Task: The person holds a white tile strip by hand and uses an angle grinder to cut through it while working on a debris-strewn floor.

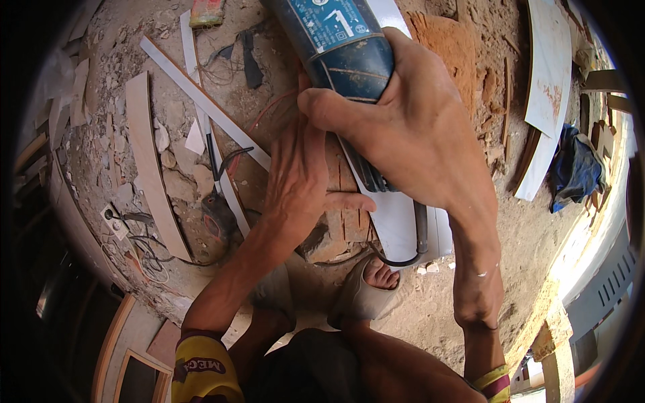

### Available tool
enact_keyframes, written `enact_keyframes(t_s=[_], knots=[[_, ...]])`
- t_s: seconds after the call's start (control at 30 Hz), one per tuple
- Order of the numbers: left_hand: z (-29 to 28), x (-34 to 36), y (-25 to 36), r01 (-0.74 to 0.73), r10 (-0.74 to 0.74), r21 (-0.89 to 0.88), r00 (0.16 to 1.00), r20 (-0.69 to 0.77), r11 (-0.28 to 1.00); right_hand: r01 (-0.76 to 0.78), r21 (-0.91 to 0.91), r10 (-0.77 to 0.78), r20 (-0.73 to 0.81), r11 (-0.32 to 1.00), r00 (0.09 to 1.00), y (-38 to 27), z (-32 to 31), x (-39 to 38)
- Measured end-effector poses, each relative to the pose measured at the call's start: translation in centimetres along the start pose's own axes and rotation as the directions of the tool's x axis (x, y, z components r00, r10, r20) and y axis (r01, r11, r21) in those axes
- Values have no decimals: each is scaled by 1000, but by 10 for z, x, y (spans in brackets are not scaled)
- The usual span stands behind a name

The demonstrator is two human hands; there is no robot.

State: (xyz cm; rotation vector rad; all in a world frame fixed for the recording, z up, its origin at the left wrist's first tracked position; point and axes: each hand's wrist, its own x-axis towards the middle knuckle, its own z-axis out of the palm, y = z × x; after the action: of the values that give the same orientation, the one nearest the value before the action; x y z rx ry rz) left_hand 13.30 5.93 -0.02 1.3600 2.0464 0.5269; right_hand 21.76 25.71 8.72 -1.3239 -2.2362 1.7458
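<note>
My right hand (423, 127) is wrapped round the rear of a blue corded power tool (349, 64), its thumb across the near end of the body. The tool's far working end lies beyond the upper edge of the view. A black cord (421, 235) runs from its rear and curls down by my foot. Under the tool lies a white tile (395, 228), partly covered by it. Just left of the tool, my left hand (299, 164) rests with fingers stretched forward. Its thumb reaches sideways to the tile's edge, over a reddish brick block (349, 225) with cut lines.
Long tile strips (156, 168) lie on the rubble-strewn ground to the left, beside a dark corded tool (216, 215) and a white socket (114, 221). At right are large tile pieces (547, 74) and a blue cloth (576, 168). My sandalled foot (366, 292) is close to the tile.
</note>
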Motion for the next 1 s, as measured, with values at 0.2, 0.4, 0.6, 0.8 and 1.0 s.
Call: enact_keyframes(t_s=[0.2, 0.4, 0.6, 0.8, 1.0], knots=[[4, -1, -1, -9, 9, -10, 1000, -26, 1000, -3, 19, 3, 3, 1000, 1000, -1, -3, -5], [2, -1, -1, 32, -32, 4, 999, 14, 999, -11, 30, 11, 12, 999, 1000, 2, -2, -9], [-5, 7, 6, 63, -65, 40, 995, 74, 997, -30, 60, 28, 21, 998, 999, 2, -4, -15], [-7, 11, 7, 99, -103, 41, 987, 122, 994, -39, -13, 39, 6, 999, 999, 5, -3, -18], [-6, 11, 8, 91, -97, 57, 988, 120, 994, -39, 71, 37, 28, 997, 999, 7, -4, -23]])
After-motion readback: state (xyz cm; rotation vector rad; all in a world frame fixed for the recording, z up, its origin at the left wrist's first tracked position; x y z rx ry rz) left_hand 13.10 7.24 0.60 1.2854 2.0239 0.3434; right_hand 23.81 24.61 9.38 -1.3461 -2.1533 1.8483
